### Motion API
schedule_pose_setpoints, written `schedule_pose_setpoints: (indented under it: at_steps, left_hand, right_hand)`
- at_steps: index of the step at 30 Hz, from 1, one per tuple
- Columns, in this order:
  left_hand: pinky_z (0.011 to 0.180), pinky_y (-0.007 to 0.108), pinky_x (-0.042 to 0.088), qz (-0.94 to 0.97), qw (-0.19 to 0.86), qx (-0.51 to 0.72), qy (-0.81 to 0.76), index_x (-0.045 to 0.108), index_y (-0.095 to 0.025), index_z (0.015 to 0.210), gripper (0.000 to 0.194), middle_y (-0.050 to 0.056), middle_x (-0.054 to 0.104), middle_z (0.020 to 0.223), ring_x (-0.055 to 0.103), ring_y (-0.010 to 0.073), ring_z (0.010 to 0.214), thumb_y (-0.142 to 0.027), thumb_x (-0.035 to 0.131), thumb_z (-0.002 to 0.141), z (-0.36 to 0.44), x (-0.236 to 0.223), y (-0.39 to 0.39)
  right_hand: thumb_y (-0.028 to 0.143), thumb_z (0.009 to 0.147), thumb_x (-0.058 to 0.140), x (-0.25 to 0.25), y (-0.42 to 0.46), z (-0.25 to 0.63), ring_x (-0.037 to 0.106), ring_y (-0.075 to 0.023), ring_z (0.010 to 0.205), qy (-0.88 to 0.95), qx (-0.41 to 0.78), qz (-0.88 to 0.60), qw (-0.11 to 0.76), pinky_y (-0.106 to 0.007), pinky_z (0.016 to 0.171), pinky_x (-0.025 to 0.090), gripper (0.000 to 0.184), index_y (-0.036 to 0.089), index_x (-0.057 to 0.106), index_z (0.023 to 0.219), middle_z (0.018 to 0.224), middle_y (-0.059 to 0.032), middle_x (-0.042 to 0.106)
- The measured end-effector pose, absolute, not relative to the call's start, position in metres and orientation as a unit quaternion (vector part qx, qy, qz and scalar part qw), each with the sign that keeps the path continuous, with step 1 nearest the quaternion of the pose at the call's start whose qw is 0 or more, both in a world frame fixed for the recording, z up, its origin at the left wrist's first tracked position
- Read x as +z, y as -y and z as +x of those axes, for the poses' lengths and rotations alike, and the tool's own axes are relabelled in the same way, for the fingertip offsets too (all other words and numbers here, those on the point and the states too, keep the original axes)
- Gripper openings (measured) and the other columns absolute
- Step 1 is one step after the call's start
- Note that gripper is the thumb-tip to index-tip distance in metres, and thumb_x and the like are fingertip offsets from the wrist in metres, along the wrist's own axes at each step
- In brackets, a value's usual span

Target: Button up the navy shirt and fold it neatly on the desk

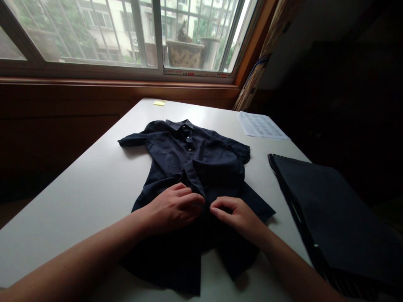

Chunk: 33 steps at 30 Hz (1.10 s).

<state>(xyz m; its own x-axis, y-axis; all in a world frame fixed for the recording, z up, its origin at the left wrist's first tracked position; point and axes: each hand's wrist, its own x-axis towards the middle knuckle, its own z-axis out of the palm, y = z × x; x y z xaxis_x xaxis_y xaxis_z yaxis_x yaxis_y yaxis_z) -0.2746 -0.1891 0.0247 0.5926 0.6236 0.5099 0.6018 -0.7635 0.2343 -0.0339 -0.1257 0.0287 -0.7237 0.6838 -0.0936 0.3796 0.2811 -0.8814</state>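
The printing on the papers (pixel 262 126) beyond the dark shirt (pixel 170 147) was too small to read. A yellow note (pixel 159 102) lay past its collar, a dark flat bundle (pixel 333 197) to its right. The shirt covered the desk's (pixel 78 193) middle; over its lower front, the left hand (pixel 176 205) and right hand (pixel 239 216) had narrowed fingers, gripping cloth or not I couldn't tell.

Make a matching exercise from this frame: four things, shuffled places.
Things:
1. dark shirt
2. yellow slip
3. printed paper
4. patterned planter

Places:
A. far left corner of the table
B. outside the window
C. toward the table's far right side
D. beneath the left hand and right hand

Pairs: 1-D, 2-A, 3-C, 4-B
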Motion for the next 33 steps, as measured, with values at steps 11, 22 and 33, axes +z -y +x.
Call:
schedule_pose_setpoints:
  at_steps: [11, 22, 33]
  left_hand:
    - [0.075, 0.031, 0.045, 0.886, 0.086, 0.282, -0.357, 0.059, -0.017, 0.121, 0.024, 0.004, 0.069, 0.089, 0.056, 0.0147, 0.072, -0.023, 0.047, 0.101, -0.2717, 0.031, 0.1906]
    - [0.077, 0.03, 0.048, 0.883, 0.126, 0.293, -0.345, 0.06, -0.015, 0.108, 0.023, 0.006, 0.068, 0.088, 0.058, 0.0141, 0.074, -0.027, 0.04, 0.105, -0.271, 0.0321, 0.1893]
    - [0.077, 0.032, 0.046, 0.888, 0.111, 0.31, -0.321, 0.057, -0.015, 0.11, 0.015, 0.005, 0.069, 0.088, 0.056, 0.0142, 0.071, -0.019, 0.045, 0.103, -0.2742, 0.0346, 0.1918]
  right_hand:
    - [0.048, 0.087, 0.067, 0.0248, 0.1249, -0.0324, 0.054, -0.0126, 0.062, 0.705, 0.594, -0.362, 0.136, -0.024, 0.06, 0.042, 0.032, 0.017, 0.074, 0.088, 0.072, 0.0005, 0.064]
    - [0.049, 0.086, 0.068, 0.0242, 0.1252, -0.0327, 0.055, -0.0126, 0.061, 0.706, 0.589, -0.371, 0.135, -0.025, 0.059, 0.042, 0.032, 0.018, 0.073, 0.088, 0.072, 0.0005, 0.064]
    - [0.038, 0.089, 0.063, 0.0267, 0.1245, -0.0314, 0.054, -0.014, 0.068, 0.737, 0.545, -0.362, 0.168, -0.025, 0.065, 0.041, 0.022, 0.018, 0.065, 0.082, 0.073, 0.0014, 0.06]
